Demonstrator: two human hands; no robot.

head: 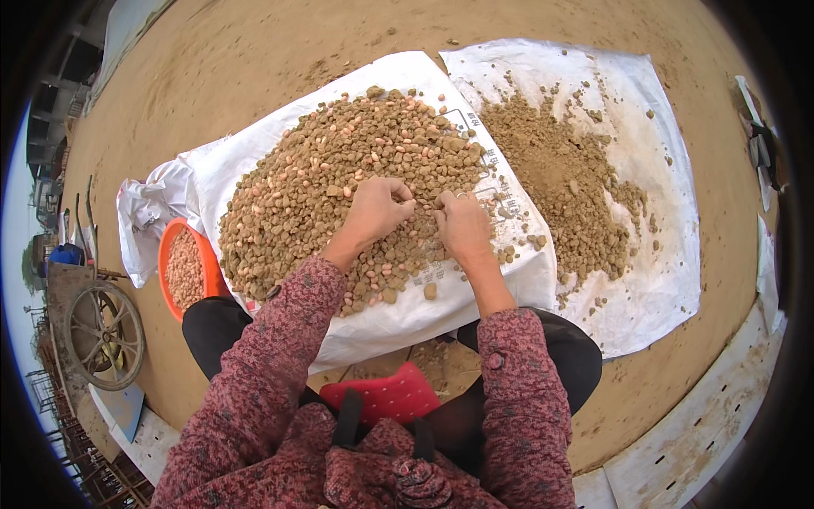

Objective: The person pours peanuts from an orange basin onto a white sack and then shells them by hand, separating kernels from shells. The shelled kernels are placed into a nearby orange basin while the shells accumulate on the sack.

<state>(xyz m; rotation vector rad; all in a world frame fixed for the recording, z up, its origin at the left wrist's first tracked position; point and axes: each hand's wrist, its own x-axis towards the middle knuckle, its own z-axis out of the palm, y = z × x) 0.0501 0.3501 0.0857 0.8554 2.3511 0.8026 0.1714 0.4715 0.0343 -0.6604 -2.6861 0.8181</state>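
A broad pile of brown soil clods mixed with pink peanut kernels (286,210) lies on a white woven sack (381,343) in front of me. Over the pile's right half, my left hand (375,210) has its thumb and index fingertips close together. Whether a kernel sits between them is too small to tell. My right hand (465,226), with a ring on one finger, is curled low over the pile's right edge beside it. Its fingertips are partly hidden. By my left knee stands an orange plastic bowl (215,273) holding many peanut kernels (184,270).
To the right, loose soil (547,172) is heaped on a second white sheet (668,286). A crumpled sack end (149,203) lies behind the bowl. At far left stands a cart with a spoked wheel (105,337). A red cloth (388,394) lies between my knees.
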